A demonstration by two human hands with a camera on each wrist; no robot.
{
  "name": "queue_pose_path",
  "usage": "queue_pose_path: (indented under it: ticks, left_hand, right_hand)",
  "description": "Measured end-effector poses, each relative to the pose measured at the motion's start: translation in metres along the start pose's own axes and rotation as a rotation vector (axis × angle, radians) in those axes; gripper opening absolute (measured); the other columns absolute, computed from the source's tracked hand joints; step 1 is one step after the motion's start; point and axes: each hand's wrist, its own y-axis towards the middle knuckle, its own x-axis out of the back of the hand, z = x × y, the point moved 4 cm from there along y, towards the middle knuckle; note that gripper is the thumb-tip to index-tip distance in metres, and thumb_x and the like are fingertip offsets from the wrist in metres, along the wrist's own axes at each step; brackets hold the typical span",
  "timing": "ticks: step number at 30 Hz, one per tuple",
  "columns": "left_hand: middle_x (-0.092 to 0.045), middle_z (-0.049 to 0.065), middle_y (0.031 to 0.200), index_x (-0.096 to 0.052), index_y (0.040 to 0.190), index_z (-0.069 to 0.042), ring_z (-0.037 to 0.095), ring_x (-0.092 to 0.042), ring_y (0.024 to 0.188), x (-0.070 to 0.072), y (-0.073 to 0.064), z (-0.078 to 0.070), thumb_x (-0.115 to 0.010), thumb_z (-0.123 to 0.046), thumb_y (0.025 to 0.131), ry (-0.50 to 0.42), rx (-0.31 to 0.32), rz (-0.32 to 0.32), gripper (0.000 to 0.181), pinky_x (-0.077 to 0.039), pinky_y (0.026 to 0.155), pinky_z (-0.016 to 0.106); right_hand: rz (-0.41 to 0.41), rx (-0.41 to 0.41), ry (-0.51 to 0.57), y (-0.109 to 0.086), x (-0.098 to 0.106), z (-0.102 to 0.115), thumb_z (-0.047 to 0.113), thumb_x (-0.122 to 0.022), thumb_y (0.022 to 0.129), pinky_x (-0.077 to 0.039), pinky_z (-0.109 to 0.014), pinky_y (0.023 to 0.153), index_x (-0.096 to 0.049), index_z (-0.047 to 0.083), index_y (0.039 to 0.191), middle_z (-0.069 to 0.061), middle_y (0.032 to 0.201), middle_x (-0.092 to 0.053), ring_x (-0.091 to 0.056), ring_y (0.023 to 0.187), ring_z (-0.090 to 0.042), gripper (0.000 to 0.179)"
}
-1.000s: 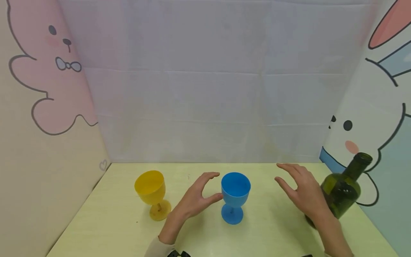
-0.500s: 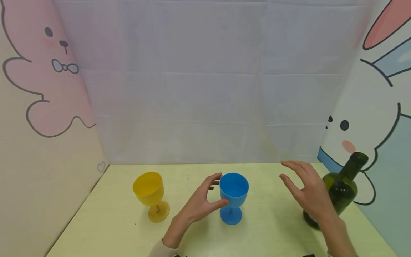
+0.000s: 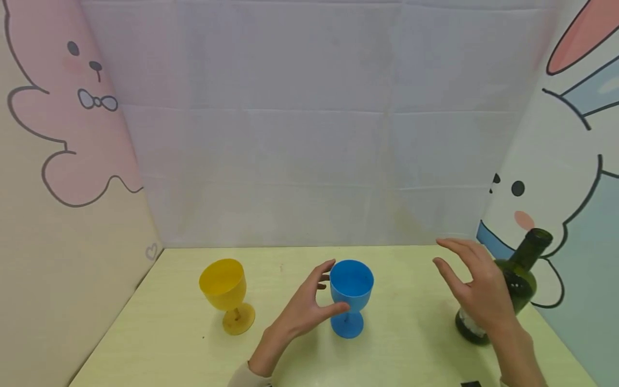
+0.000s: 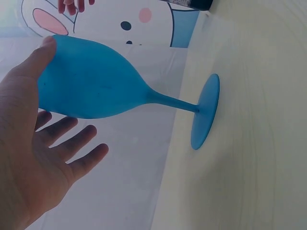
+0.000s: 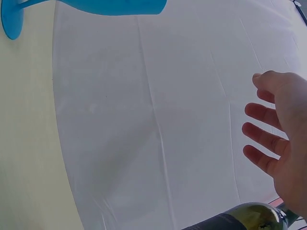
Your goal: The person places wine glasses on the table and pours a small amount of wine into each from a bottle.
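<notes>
A blue plastic goblet (image 3: 352, 285) stands upright on the table, its bowl and stem showing large in the left wrist view. Around the left side of its bowl is my left hand (image 3: 311, 303), thumb in front and fingers spread behind. In the left wrist view the thumb tip (image 4: 49, 42) lies by the rim; whether it touches is hard to tell. My right hand (image 3: 479, 285) hovers with parted fingers, holding nothing. Partly hidden behind it stands a green glass bottle (image 3: 521, 282), also seen at the bottom of the right wrist view.
A yellow goblet (image 3: 224, 285) stands to the left on the pale table (image 3: 159, 333). White sheeting (image 3: 290, 134) closes off the back. Side panels with a pink bear (image 3: 92, 134) and a white rabbit (image 3: 546, 161) flank the table.
My left hand has moved right, from beside the blue goblet to around its bowl. My right hand has shifted right, nearer the bottle. The goblets stay standing in place.
</notes>
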Motion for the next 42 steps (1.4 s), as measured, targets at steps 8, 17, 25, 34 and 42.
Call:
queue_pose_path:
  ticks: [8, 17, 25, 34, 42]
  left_hand:
    - [-0.046, -0.001, 0.151, -0.025, 0.155, -0.033, 0.024, -0.05, 0.132, -0.003, 0.0, 0.001, -0.074, -0.054, 0.084, -0.009, -0.003, -0.008, 0.089, -0.049, 0.102, 0.051]
    - [-0.052, 0.005, 0.145, -0.029, 0.155, -0.025, 0.03, -0.055, 0.124, -0.01, 0.004, 0.002, -0.076, -0.05, 0.084, -0.048, 0.021, -0.031, 0.089, -0.052, 0.095, 0.055]
    - [-0.055, 0.003, 0.142, -0.032, 0.152, -0.03, 0.028, -0.058, 0.122, -0.013, 0.004, 0.0, -0.077, -0.047, 0.084, -0.066, 0.013, -0.037, 0.083, -0.054, 0.094, 0.054]
    - [-0.055, 0.003, 0.141, -0.034, 0.151, -0.029, 0.027, -0.057, 0.123, -0.01, 0.003, -0.001, -0.077, -0.046, 0.083, -0.075, 0.012, -0.048, 0.082, -0.053, 0.095, 0.053]
    - [-0.055, 0.003, 0.141, -0.034, 0.151, -0.031, 0.027, -0.058, 0.122, -0.01, 0.002, -0.001, -0.078, -0.046, 0.083, -0.077, 0.02, -0.05, 0.082, -0.054, 0.094, 0.053]
  right_hand:
    - [-0.101, 0.025, 0.005, 0.005, 0.011, 0.007, 0.056, -0.053, 0.097, -0.032, -0.005, 0.104, -0.069, -0.002, 0.115, -0.02, 0.108, -0.068, -0.046, 0.12, 0.012, 0.063]
    - [-0.151, -0.012, 0.013, 0.008, 0.025, 0.009, 0.052, -0.06, 0.095, -0.034, -0.005, 0.104, -0.07, -0.003, 0.113, -0.015, 0.108, -0.069, -0.048, 0.12, 0.013, 0.059]
    - [-0.112, -0.014, 0.004, 0.0, 0.036, 0.004, 0.052, -0.061, 0.094, -0.033, -0.005, 0.104, -0.07, -0.002, 0.116, 0.013, 0.12, -0.066, -0.047, 0.121, 0.012, 0.059]
    - [-0.086, -0.027, 0.023, -0.01, 0.054, -0.001, 0.037, -0.07, 0.093, -0.034, -0.006, 0.101, -0.071, 0.0, 0.114, -0.003, 0.109, -0.069, -0.051, 0.114, 0.011, 0.043]
    - [-0.049, -0.063, -0.045, -0.016, 0.064, 0.002, 0.032, -0.069, 0.094, -0.032, -0.003, 0.101, -0.07, 0.0, 0.116, -0.001, 0.11, -0.067, -0.045, 0.116, 0.015, 0.038]
